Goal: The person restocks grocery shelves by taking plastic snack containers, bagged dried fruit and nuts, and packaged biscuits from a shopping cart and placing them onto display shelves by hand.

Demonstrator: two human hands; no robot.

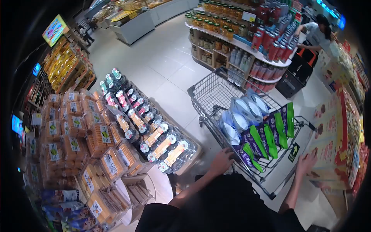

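Note:
A metal shopping cart (208,91) stands in front of me, turned at an angle. Inside it, several purple-and-green packages (266,141) lie in a row beside several pale blue-and-white packages (241,120). My left hand (223,161) is at the cart's near side, its fingers curled over the rim. On the other side, my right hand (306,162) is near the cart's handle end and the printed cardboard display, fingers partly extended. I see nothing held in it; whether it touches the cart or the display is unclear.
Packaged baked goods (73,127) and clear-lidded containers (154,135) are stacked at left. Shelves of jars (216,27) and red bottles (274,50) stand ahead. A person (315,34) is at upper right by a black basket (295,77). A cardboard display (332,143) borders the right.

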